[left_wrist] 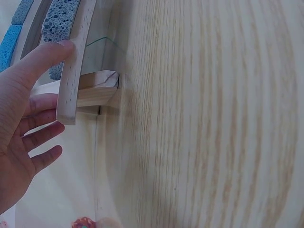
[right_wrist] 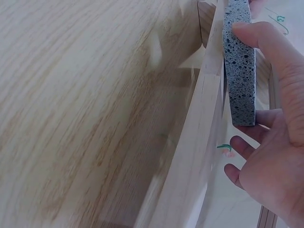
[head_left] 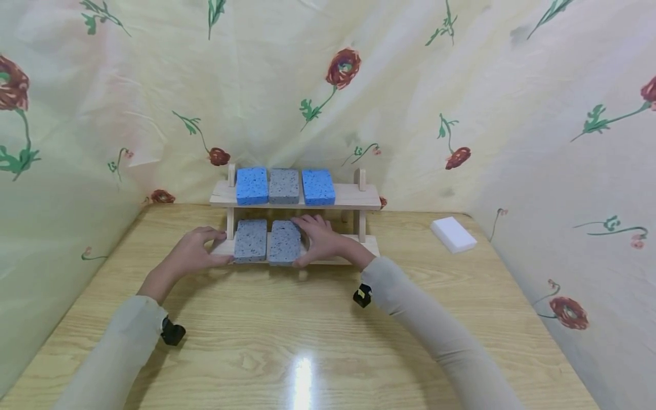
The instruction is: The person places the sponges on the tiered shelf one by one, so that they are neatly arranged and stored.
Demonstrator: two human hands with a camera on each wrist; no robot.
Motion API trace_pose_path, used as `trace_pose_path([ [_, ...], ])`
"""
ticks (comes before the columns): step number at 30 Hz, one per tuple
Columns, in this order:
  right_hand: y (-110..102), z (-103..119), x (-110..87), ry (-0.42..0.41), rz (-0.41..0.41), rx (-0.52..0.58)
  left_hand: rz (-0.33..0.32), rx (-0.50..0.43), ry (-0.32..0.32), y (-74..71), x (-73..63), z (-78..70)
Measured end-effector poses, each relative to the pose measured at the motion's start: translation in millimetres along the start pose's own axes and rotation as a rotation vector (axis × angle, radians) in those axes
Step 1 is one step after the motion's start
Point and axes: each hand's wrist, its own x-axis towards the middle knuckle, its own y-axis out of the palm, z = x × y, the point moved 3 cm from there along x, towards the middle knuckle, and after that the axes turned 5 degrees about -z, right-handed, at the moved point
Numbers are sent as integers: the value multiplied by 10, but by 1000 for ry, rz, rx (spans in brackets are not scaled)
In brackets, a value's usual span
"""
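A small two-tier wooden rack (head_left: pixel 353 195) stands at the back of the table. My left hand (head_left: pixel 197 250) holds the left end of its lower shelf (left_wrist: pixel 71 95), with the thumb on the front edge and fingers behind. My right hand (head_left: pixel 324 242) grips a grey sponge (head_left: pixel 285 244) on the lower shelf, thumb at its front edge and fingers behind its far end. Left of it on the same shelf lies another grey sponge (head_left: pixel 250 241). Along the upper shelf are a blue sponge (head_left: pixel 251 185), a grey sponge (head_left: pixel 284 185) and a second blue sponge (head_left: pixel 318 187).
A white rectangular block (head_left: pixel 453 234) lies on the wooden table (head_left: pixel 246 330) to the right of the rack. Flower-patterned cloth (head_left: pixel 277 74) hangs behind the rack and along both sides. Wooden uprights (head_left: pixel 360 225) join the two shelves.
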Motion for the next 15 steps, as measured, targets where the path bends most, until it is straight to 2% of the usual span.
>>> trace_pose_path([
  [15,-11,-18,-23,59,102,42,11,11,-3,2,2,16],
])
